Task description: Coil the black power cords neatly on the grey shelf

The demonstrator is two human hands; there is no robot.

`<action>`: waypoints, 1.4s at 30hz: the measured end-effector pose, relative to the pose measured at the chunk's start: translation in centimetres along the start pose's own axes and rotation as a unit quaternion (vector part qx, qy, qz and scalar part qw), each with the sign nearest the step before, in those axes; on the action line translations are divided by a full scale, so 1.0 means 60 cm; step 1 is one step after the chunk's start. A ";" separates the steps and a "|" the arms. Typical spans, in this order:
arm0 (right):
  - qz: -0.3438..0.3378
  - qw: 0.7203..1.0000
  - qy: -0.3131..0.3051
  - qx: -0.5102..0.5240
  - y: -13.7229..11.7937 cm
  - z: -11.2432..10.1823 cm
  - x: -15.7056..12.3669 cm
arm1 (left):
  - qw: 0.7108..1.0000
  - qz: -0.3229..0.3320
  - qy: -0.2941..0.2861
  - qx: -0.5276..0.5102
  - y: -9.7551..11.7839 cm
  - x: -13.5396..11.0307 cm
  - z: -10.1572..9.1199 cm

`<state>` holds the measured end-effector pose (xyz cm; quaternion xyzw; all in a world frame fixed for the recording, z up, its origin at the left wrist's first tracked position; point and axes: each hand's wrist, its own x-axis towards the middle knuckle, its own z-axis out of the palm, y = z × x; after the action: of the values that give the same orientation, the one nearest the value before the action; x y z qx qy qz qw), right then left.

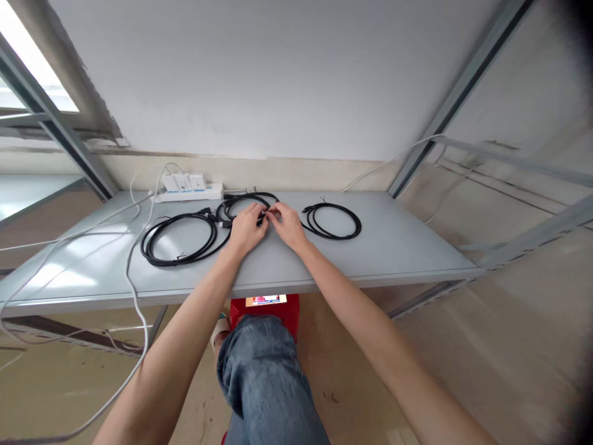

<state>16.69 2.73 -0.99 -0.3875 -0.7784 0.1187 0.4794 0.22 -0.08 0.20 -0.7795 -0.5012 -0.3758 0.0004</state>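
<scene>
Three coils of black cable lie in a row on a grey metal shelf (380, 256), with two bare hands working at the middle coil (252, 195). Left hand (248, 226) and right hand (285, 224) meet at its near right side, both pinching it between thumb and fingers, fingertips close together; the exact bit held is too small to make out. The left coil (173, 262) rests flat, a black plug (225, 225) between it and the left hand. The right coil (334, 237) lies apart, just beyond the right hand. Behind, a white power strip (189, 194) carries white chargers (184, 181); a white cord (131, 272) droops over the front edge at left. Below the shelf, a denim-clad leg (269, 371) overlaps a red stool (291, 315)
</scene>
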 end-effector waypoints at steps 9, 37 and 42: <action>0.004 1.000 0.011 -0.020 -0.001 -0.002 0.002 | 1.000 0.007 -0.001 0.002 -0.009 0.001 0.006; 0.012 0.996 -0.003 -0.092 -0.015 -0.002 0.001 | 1.000 -0.009 -0.001 0.025 -0.011 0.001 0.008; 0.019 0.994 -0.015 -0.104 -0.015 -0.001 0.002 | 0.999 -0.012 -0.002 0.030 -0.012 0.001 0.009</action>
<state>16.27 2.20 -0.36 -0.4481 -0.7860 0.0517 0.4228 -0.01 0.55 -0.40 -0.7738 -0.5215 -0.3591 0.0185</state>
